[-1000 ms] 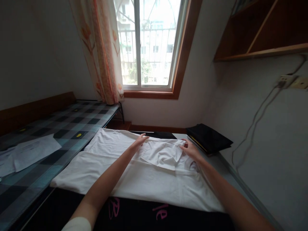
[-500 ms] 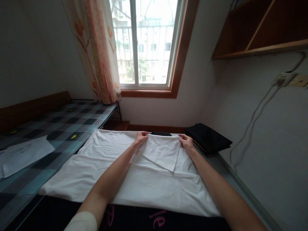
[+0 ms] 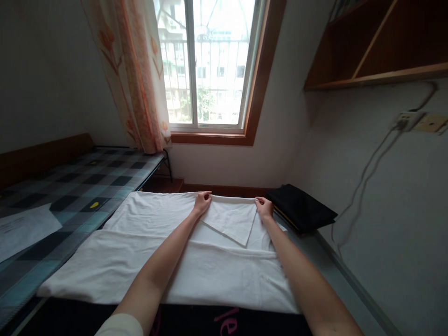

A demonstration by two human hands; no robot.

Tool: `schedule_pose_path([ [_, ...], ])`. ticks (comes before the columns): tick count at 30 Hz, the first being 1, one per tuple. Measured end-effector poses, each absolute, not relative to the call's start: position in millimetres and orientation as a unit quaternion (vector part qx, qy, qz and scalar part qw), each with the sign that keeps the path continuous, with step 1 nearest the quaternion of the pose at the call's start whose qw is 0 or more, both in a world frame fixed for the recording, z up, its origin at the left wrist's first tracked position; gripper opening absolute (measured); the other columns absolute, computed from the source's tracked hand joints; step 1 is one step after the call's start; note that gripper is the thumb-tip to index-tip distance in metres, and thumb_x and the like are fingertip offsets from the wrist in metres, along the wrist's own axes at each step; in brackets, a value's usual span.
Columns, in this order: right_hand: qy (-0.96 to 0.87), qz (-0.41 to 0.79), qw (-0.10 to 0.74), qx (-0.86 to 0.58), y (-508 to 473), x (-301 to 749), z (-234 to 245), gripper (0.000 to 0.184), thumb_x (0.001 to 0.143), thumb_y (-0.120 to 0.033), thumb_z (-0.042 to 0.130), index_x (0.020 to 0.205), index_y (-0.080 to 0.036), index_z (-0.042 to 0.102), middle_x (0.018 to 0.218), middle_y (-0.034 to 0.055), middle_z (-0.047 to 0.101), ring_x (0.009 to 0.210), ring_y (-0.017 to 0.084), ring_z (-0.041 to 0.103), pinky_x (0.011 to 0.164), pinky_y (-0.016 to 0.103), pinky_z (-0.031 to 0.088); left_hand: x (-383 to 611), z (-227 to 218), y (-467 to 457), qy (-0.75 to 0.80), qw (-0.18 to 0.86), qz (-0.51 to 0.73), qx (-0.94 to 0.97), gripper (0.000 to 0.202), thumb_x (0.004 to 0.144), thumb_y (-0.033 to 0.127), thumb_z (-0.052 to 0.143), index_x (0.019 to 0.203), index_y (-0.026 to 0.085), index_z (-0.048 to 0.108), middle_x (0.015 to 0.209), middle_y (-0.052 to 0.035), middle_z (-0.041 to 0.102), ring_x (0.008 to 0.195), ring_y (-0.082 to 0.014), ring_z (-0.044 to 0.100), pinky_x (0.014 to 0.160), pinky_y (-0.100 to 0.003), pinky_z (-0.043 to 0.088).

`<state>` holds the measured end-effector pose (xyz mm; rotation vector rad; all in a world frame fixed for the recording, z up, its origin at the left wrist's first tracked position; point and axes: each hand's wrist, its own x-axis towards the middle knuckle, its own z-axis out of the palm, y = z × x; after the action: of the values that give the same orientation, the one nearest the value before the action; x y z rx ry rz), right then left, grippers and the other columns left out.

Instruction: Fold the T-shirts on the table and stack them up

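Two grips: left hand (image 3: 203, 204) and right hand (image 3: 264, 208) pinched the far edge of the cloth (image 3: 217, 261)
Feel: I judged it light, soft, limp
Hold: edge, hands apart, suited

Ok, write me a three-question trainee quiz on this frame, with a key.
1. True or false: the left hand and the right hand both hold the white cloth at its far edge.
2. Which lies nearest the right hand?
a) the curtain
b) the black item
c) the wall shelf
3. Fill the gap: the paper lies on a bed with a ____ pattern.

Key: 1. True. 2. b. 3. checked.
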<state>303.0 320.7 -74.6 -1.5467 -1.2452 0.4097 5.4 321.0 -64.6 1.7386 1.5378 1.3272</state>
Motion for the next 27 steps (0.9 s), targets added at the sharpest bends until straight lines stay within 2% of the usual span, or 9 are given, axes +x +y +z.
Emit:
schedule_pose_path([
  [5,-0.538,0.117,0.514,-0.658,316,298,-78,0.033,0.076,-0.035,0.052,0.088,-0.012,0.073,0.089,0.0172,0.073,0.082,0.028,0.066,0.081,0.04,0.049,8,-69,323,0.581,0.153,0.441,0.667,0.032,0.082,0.016,0.061,0.114,0.014,0.065,0.101,-0.0087,0.07,0.089,-0.0172,0.066,0.084,-0.031,0.053],
  [9,-0.55,0.094,0.499,-0.662,314,296,-80,0.035,0.078,-0.034,0.049,0.091,-0.012,0.073,0.094,0.0186,0.072,0.088,0.03,0.065,0.086,0.041,0.047,-10,-68,326,0.603,0.091,0.37,0.701,0.03,0.087,0.023,0.057,0.115,0.014,0.065,0.11,-0.0101,0.065,0.099,-0.0178,0.063,0.091,-0.03,0.049],
  [13,-0.556,0.08,0.486,-0.67,316,298,-82,0.036,0.079,-0.033,0.048,0.092,-0.01,0.073,0.095,0.0208,0.071,0.091,0.032,0.065,0.087,0.042,0.046,-67,-62,322,0.64,0.031,0.269,0.719,0.03,0.09,0.028,0.05,0.113,0.017,0.066,0.115,-0.0105,0.064,0.108,-0.0228,0.059,0.097,-0.036,0.042],
  [17,-0.567,0.057,0.455,-0.684,320,301,-86,0.039,0.08,-0.033,0.046,0.095,-0.008,0.073,0.095,0.0217,0.071,0.09,0.032,0.065,0.086,0.042,0.047,-149,-51,314,0.689,-0.023,0.161,0.706,0.033,0.091,0.023,0.041,0.112,0.018,0.066,0.117,-0.0122,0.065,0.11,-0.0257,0.057,0.098,-0.042,0.036],
  [20,-0.573,0.052,0.445,-0.686,323,304,-88,0.041,0.079,-0.033,0.046,0.096,-0.007,0.073,0.096,0.0219,0.071,0.089,0.032,0.065,0.086,0.041,0.047,-204,-38,306,0.708,-0.051,0.083,0.699,0.032,0.089,0.017,0.041,0.108,0.018,0.067,0.109,-0.0139,0.068,0.106,-0.0261,0.059,0.098,-0.044,0.034],
  [24,-0.573,0.042,0.453,-0.681,324,305,-91,0.041,0.079,-0.034,0.046,0.094,-0.008,0.073,0.094,0.0209,0.072,0.088,0.031,0.065,0.085,0.04,0.047,-256,-19,298,0.726,-0.08,0.008,0.683,0.032,0.085,0.009,0.04,0.096,0.018,0.069,0.1,-0.0146,0.069,0.101,-0.0264,0.06,0.095,-0.045,0.034],
  [27,-0.574,0.037,0.459,-0.678,325,305,-93,0.04,0.08,-0.036,0.045,0.092,-0.009,0.073,0.091,0.0195,0.072,0.085,0.03,0.065,0.083,0.041,0.047,-278,-9,293,0.732,-0.102,-0.019,0.674,0.034,0.085,0.01,0.039,0.095,0.02,0.069,0.102,-0.0146,0.068,0.099,-0.0276,0.061,0.091,-0.046,0.036],
])
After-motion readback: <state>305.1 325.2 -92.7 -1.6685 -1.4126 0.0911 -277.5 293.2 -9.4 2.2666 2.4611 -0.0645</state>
